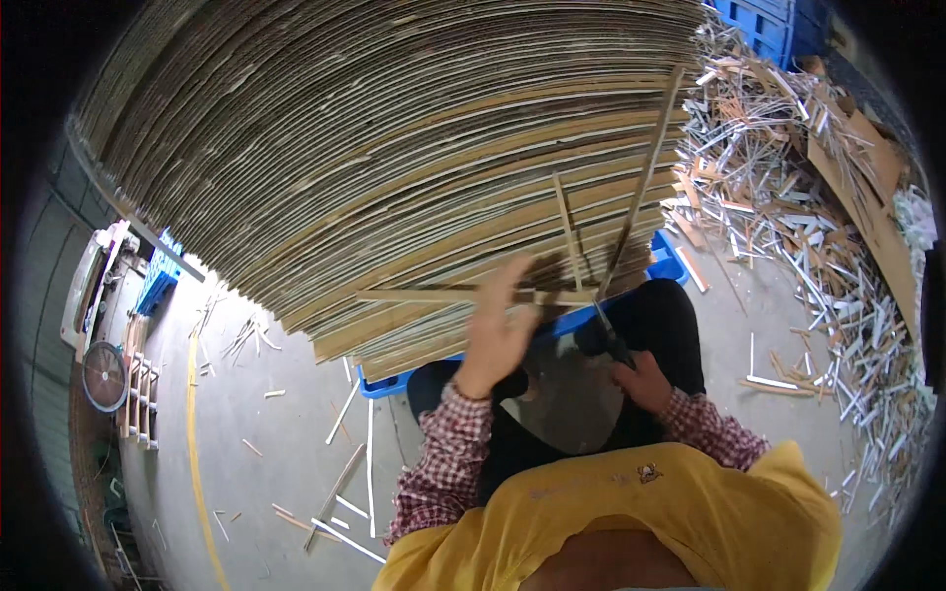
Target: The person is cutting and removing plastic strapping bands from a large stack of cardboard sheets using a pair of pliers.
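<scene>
- Right grip [645, 382]: fingers clamped around the handle of a dark, slender tool [613, 340], which points up and away from the body, toward the stack. Point where the tool ends not clear.
- Left grip [496, 340]: blurred; fingers extended, thumb apart from them, nothing seen held. Hand lies in front of the stack's lower edge; contact cannot be told.
- Long strip [652, 163]: slants up and right from near the tool, across the stack's right part.
- Short strip [567, 222]: tilted, just left of the long one.
- Crosswise strip [419, 295]: runs behind the left grip along the lower layers.
- Stack of flat cardboard sheets [394, 177]: directly ahead of the person, edges facing them, filling the upper middle of the view.
- Blue base [384, 385]: under the stack, near the knees.
- Concrete floor [296, 424]: loose strips scattered at left; yellow line [194, 443] further left.
- Heap of offcuts [759, 177]: right of the stack.
- Blue crate [764, 30]: upper right, beyond the heap.
</scene>
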{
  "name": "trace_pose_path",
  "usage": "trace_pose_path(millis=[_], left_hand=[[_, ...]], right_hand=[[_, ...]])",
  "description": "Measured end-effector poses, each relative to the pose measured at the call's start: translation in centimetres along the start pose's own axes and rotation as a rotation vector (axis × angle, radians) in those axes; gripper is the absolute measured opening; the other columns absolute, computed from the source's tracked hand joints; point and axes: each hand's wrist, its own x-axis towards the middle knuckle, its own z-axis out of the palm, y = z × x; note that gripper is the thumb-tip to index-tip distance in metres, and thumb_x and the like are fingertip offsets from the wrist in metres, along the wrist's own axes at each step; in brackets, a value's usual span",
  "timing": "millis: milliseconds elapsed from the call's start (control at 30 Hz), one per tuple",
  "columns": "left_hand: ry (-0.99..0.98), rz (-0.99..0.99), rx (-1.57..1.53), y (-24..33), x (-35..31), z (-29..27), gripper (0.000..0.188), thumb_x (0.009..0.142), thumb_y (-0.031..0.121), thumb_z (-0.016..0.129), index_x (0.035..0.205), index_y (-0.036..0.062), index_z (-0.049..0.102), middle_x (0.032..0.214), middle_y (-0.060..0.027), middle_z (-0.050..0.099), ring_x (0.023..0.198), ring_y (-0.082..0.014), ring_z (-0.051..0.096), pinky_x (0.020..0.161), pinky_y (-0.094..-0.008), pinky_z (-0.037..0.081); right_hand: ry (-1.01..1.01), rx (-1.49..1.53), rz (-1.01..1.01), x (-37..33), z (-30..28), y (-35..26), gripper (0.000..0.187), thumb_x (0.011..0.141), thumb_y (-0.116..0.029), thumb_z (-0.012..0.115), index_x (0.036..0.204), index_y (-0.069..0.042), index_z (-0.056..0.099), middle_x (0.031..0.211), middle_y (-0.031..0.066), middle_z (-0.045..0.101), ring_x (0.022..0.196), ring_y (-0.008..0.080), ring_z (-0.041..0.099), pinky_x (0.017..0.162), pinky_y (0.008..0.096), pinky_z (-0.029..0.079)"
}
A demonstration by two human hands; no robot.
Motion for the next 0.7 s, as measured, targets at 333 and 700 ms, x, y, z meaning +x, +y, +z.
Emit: trace_pose_path(millis=[333,700], left_hand=[[0.316,-0.221,0.081,-7.2,-1.6,0.1,0.021,0.085,0.011,0.048,0.1,-0.0001,0.057,0.098,-0.0147,0.057,0.09,-0.0274,0.054,0.078,-0.0332,0.042],[0.771,-0.144,-0.001,-1.9,-2.1,-7.5,0.025,0.09,0.014,0.041,0.103,-0.0037,0.053,0.092,-0.0115,0.055,0.086,-0.0173,0.054,0.075,-0.0279,0.045]], right_hand=[[-0.331,-0.167,-0.281,2.0,-3.1,-15.8,0.035,0.079,-0.033,0.056,0.074,0.002,0.057,0.054,0.0049,0.051,0.049,0.0158,0.051,0.049,0.0272,0.042],[-0.206,0.021,-0.685,16.0,5.8,-21.9,0.036,0.076,-0.026,0.053,0.051,-0.001,0.047,0.044,-0.0001,0.041,0.038,0.0107,0.035,0.039,0.0277,0.029]])
